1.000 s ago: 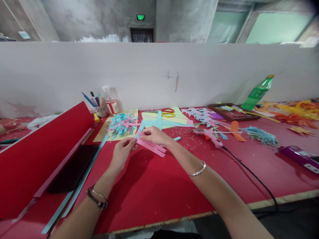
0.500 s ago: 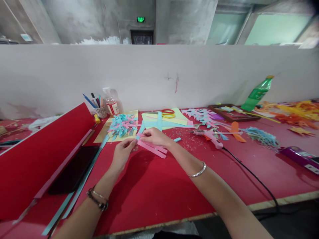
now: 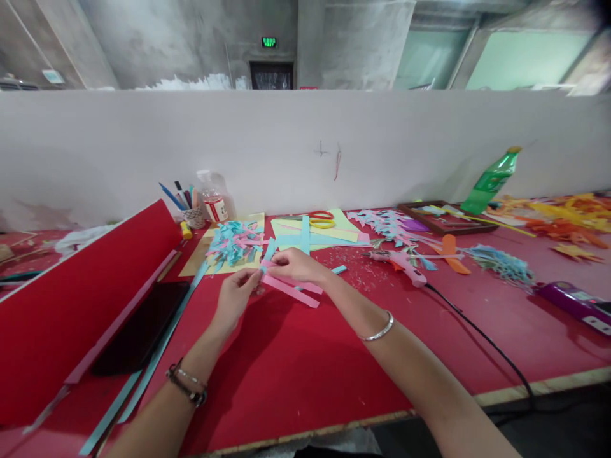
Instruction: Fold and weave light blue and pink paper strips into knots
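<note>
Pink and light blue paper strips [image 3: 292, 292] cross between my hands above the red table. My left hand [image 3: 237, 291] pinches them at their left end, where a bit of blue shows. On the same end, from the right, the fingers of my right hand [image 3: 296, 264] are closed. Two pink tails reach out to the lower right, apart from each other. Just behind lies a heap of curled blue and pink paper pieces [image 3: 235, 242] on a tan sheet. Scissors [image 3: 323, 220] with red and yellow handles rest on pale paper sheets [image 3: 340, 234] beyond my right hand.
A pink glue gun [image 3: 403, 264] lies to the right, its black cord running over the table's front edge. At left are a dark phone [image 3: 142, 327], a red board [image 3: 90, 312] and a pen cup [image 3: 193, 216]. A green bottle [image 3: 491, 181] leans far right.
The pink tails have spread a little farther apart, the lower one tipping slightly down. Both hands keep their grip in nearly the same place.
</note>
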A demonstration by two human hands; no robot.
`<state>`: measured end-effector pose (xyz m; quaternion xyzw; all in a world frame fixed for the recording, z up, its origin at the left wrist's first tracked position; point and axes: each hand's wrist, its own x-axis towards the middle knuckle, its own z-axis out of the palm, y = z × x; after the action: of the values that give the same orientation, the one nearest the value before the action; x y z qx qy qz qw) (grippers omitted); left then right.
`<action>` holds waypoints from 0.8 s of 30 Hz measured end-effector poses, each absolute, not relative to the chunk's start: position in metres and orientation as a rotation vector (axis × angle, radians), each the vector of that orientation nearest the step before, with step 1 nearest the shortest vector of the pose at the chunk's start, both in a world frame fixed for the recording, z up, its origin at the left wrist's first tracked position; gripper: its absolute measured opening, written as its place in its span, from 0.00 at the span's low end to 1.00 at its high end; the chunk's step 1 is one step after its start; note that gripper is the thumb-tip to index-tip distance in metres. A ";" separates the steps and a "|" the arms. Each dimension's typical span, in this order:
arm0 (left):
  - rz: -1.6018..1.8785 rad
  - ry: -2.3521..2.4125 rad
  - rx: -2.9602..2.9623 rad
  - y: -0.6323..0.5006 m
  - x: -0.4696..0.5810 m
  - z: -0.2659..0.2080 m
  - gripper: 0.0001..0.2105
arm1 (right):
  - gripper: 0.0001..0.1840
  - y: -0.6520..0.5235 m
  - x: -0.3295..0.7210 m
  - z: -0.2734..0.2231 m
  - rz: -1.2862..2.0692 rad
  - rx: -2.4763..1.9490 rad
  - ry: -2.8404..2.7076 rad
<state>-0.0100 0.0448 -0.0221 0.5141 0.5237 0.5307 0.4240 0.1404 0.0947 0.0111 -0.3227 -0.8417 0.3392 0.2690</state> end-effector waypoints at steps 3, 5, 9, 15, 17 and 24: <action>1.328 1.329 1.307 0.044 -0.009 -0.021 0.11 | 0.18 0.096 0.140 0.011 0.947 -0.877 -2.224; 1.335 1.336 1.315 0.044 -0.010 -0.021 0.11 | 0.19 0.098 0.140 0.010 0.951 -0.898 -2.211; 1.361 1.349 1.324 0.045 -0.011 -0.023 0.11 | 0.18 0.101 0.140 0.007 0.970 -0.892 -2.203; 1.377 1.401 1.434 0.045 -0.012 -0.024 0.10 | 0.16 0.104 0.141 0.005 0.981 -0.867 -2.206; 1.372 1.417 1.437 0.045 -0.011 -0.023 0.09 | 0.15 0.104 0.141 0.005 0.969 -0.875 -2.208; 1.366 1.437 1.438 0.046 -0.012 -0.021 0.09 | 0.17 0.100 0.140 0.008 1.012 -0.977 -2.137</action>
<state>-0.0116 0.0459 -0.0212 0.5524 0.5518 0.5245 0.3394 0.1402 0.1002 0.0077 -0.3657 -0.8000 0.3790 0.2876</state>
